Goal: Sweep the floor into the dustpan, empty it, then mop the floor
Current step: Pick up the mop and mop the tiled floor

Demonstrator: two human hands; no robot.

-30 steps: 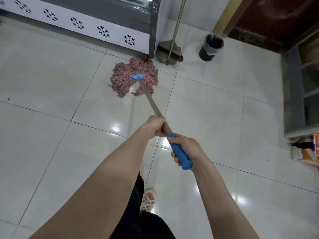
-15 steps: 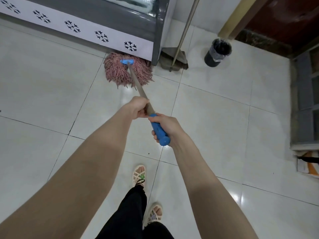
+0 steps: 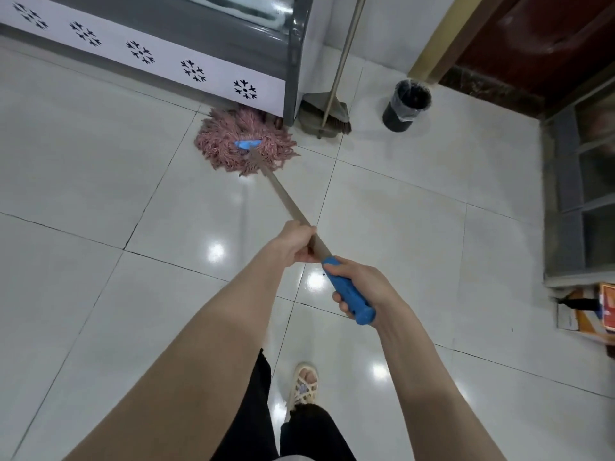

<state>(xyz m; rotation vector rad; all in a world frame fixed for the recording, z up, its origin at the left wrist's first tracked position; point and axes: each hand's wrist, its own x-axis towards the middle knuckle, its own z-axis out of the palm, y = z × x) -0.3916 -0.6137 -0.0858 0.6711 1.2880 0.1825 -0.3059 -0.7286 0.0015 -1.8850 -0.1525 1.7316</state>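
A mop with a pink string head (image 3: pixel 233 144) and a blue clamp lies spread on the white tiled floor (image 3: pixel 83 181), against the base of a grey cabinet. Its metal shaft (image 3: pixel 283 197) slants back toward me. My left hand (image 3: pixel 296 242) is closed around the shaft. Just behind it, my right hand (image 3: pixel 361 287) grips the blue handle end (image 3: pixel 349 294). A grey dustpan (image 3: pixel 319 118) with a broom in it leans in the corner, right of the mop head.
A grey cabinet (image 3: pixel 199 38) with a white patterned base runs along the far wall. A black bin (image 3: pixel 406 106) with a liner stands near a dark door. A metal-framed unit (image 3: pixel 579 194) and boxes (image 3: pixel 592 311) sit at the right. My sandalled foot (image 3: pixel 304 382) is below.
The mop head was pushed forward to the cabinet base, then drawn slightly back and right. Both hands stayed on the mop.
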